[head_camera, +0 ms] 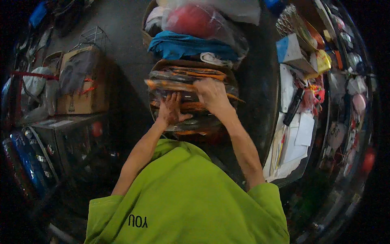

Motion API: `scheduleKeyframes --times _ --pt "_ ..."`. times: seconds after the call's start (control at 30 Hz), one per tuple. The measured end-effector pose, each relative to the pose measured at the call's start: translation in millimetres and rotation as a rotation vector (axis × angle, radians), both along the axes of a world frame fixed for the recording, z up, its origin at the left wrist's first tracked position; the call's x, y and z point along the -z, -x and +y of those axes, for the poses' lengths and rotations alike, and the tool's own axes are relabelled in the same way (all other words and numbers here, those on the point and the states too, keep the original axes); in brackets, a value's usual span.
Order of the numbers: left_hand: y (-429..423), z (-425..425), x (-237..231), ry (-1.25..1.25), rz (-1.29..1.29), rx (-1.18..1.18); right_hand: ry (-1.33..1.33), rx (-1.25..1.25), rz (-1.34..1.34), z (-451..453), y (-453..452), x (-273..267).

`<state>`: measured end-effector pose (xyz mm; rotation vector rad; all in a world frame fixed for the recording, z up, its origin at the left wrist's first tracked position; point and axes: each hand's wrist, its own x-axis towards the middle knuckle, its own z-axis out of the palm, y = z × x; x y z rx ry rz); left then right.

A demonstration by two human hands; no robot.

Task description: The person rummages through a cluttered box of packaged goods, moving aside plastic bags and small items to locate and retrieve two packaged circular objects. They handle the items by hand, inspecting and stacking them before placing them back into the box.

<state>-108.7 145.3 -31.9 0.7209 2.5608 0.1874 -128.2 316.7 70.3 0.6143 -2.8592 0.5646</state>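
Before me stands a round-edged container (158, 65), packed with a row of flat orange-and-dark packets (195, 106). My left hand (172, 109) lies on the nearer packets, fingers apart and thumb stretched out to the right. Just beyond it and to the right, my right hand (211, 94) is curled around the right end of one orange-and-dark packet (170, 85). Both that packet and the right hand are blurred. The right fingertips are hidden behind the hand. What the packets contain cannot be made out.
Beyond the container sits a bag with blue cloth (192, 45) and a red bundle under clear plastic (193, 21). At left, a cardboard box (80, 100) stands on a dark surface. A table at right bears papers (292, 140), a black-handled tool (294, 106) and an open carton (294, 53).
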Motion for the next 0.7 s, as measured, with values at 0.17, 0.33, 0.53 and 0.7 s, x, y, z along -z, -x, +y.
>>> scheduleKeyframes --times 0.17,0.33,0.53,0.7 --pt "6.0 1.5 -14.8 -0.073 -0.054 -0.017 -0.081 0.314 -0.032 44.8 61.6 9.6" --pt "1.3 -2.5 -2.5 -0.103 -0.004 -0.030 -0.190 0.532 -0.159 102.9 66.9 51.5" --pt "1.0 -1.4 -4.6 -0.100 -0.033 -0.044 0.028 0.745 -0.334 137.5 60.2 64.7" --pt "0.9 -3.1 5.6 -0.121 -0.001 -0.024 0.311 0.666 -0.457 150.3 60.7 67.1"
